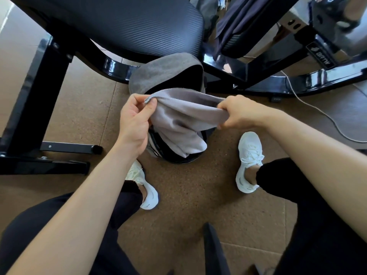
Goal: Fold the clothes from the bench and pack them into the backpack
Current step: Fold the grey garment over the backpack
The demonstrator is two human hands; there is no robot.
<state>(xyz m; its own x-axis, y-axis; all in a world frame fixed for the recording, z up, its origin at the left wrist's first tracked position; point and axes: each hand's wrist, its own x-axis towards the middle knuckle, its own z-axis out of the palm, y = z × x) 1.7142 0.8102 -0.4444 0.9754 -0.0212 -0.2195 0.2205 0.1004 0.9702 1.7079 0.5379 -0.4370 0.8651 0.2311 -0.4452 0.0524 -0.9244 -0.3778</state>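
Hanging over backpack [164, 74] mouth, garment [182, 120] was pinched by left hand [133, 124], right hand [236, 113]; long axis sideways

Your left shoe [146, 187] and right shoe [249, 161], both white, stand well apart on the brown speckled floor [188, 205]. Black trousers [321, 215] cover your legs. A thin white cord [309, 106] trails across the floor at your right.

One head-worn view: you look forward and steeply down, close above the floor [178, 219], facing the desk [119, 22].
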